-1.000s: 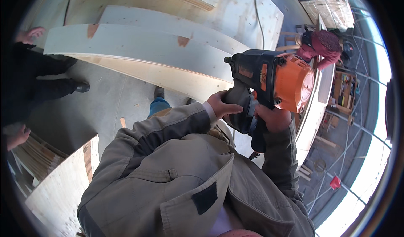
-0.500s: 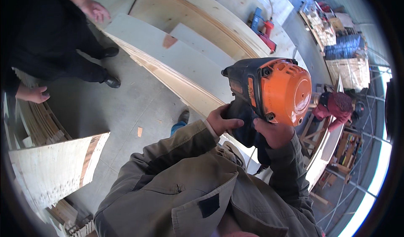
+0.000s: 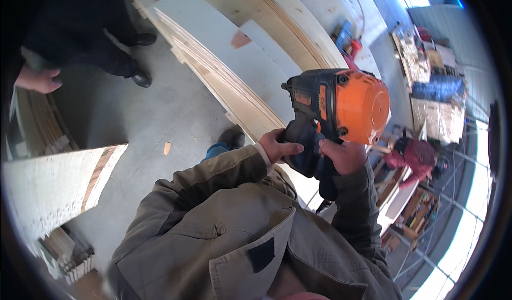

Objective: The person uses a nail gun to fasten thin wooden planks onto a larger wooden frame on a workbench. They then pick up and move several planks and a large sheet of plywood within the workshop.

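Note:
In front of my chest is an orange and black nail gun [image 3: 358, 104], its nose pointing left and its round orange cap to the right. My left hand [image 3: 281, 146] is closed on the black lower part, thumb lying across it. My right hand [image 3: 345, 155] wraps the black handle just below the orange cap; some of its fingers are hidden behind the tool. Beyond the gun lie stacked plywood sheets [image 3: 213, 20], several layers thick at the edge.
At the upper left stands a person in dark clothes [image 3: 80, 33], one hand [image 3: 40, 80] showing. A leaning plywood panel [image 3: 58, 188] is at the lower left. Red and blue tools [image 3: 349, 41] lie on the far sheets. Another person in red [image 3: 416, 159] bends over at the right.
The view has shifted, and the nail gun has tilted slightly, with its cap now turned more to the right. Both my hands keep their grip. The dark-clothed person's upper hand has left the view.

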{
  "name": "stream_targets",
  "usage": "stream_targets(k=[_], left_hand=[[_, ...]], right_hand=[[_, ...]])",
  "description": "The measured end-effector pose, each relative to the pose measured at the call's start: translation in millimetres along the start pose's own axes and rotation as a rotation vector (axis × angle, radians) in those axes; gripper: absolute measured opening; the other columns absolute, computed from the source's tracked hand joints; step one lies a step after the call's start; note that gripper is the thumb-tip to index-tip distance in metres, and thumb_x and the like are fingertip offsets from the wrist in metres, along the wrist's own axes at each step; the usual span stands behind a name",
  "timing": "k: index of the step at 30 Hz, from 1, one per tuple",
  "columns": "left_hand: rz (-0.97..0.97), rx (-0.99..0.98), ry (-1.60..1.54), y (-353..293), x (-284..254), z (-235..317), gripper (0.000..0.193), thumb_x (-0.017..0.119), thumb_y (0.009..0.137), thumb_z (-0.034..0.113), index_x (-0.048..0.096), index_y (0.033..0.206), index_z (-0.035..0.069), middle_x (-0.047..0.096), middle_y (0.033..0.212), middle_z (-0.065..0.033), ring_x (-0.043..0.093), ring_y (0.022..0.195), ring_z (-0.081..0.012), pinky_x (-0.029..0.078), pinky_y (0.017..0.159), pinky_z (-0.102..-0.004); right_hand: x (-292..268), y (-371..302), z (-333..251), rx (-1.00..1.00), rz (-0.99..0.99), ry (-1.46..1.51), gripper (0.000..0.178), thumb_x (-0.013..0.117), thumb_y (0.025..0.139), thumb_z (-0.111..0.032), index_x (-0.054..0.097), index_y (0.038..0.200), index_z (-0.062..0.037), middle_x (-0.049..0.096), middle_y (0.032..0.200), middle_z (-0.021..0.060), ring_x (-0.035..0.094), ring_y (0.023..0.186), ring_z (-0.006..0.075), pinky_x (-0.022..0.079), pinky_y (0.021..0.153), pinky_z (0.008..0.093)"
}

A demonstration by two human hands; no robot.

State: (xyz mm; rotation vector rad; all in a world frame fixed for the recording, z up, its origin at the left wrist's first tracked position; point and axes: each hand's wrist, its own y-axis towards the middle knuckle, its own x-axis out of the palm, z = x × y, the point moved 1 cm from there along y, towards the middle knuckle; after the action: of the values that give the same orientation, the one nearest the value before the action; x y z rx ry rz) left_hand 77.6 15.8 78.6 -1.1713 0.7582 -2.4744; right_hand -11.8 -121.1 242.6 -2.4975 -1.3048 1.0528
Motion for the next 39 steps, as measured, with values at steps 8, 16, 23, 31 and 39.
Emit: stream_targets(k=[8,16,23,31,39], left_hand=[[0.195,0.159,0.07,-37,-64,87,0.078,0.091,0.076,0.03,0.057,0.136,-0.009,0.07,0.108,-0.0108,0.068,0.086,-0.016,0.057,0.071,-0.0295],[0.135,0.298,0.011,-61,-147,195,0.079,0.089,0.08,0.033,0.056,0.137,-0.01,0.071,0.11,-0.0129,0.067,0.091,-0.0157,0.057,0.076,-0.0304],[0.172,0.174,-0.25,-44,-208,221,0.061,0.087,0.081,0.031,0.065,0.125,-0.005,0.071,0.095,-0.0091,0.067,0.073,-0.0152,0.053,0.061,-0.0286],[0.077,0.191,-0.191,-41,-207,225,0.071,0.088,0.082,0.026,0.057,0.135,-0.009,0.071,0.114,-0.0158,0.07,0.098,-0.0213,0.06,0.084,-0.0341],[-0.07,0.086,-0.089,-14,-170,175,0.073,0.092,0.075,0.021,0.058,0.133,-0.009,0.071,0.118,-0.0156,0.07,0.101,-0.0208,0.058,0.091,-0.035]], right_hand=[[41,62,-48,-0.244,-0.123,0.137,0.016,0.066,0.089,0.001,0.066,0.104,0.0062,0.068,0.081,0.0075,0.066,0.069,0.0148,0.053,0.063,0.029],[95,134,-186,-0.227,-0.135,-0.029,0.024,0.073,0.086,-0.005,0.068,0.108,0.0017,0.069,0.088,0.0085,0.068,0.078,0.0204,0.053,0.07,0.0355],[169,222,-214,-0.051,-0.262,-0.094,0.019,0.068,0.09,-0.001,0.065,0.107,0.0056,0.067,0.086,0.0067,0.064,0.066,0.014,0.052,0.058,0.03],[145,211,-224,-0.062,-0.212,0.01,0.025,0.068,0.089,0.001,0.062,0.113,0.0049,0.068,0.088,0.0083,0.066,0.067,0.0161,0.054,0.06,0.0304],[109,135,-162,-0.044,0.057,-0.103,0.023,0.069,0.086,0.0,0.065,0.108,0.0027,0.068,0.083,0.0075,0.068,0.072,0.0173,0.055,0.065,0.0318]])
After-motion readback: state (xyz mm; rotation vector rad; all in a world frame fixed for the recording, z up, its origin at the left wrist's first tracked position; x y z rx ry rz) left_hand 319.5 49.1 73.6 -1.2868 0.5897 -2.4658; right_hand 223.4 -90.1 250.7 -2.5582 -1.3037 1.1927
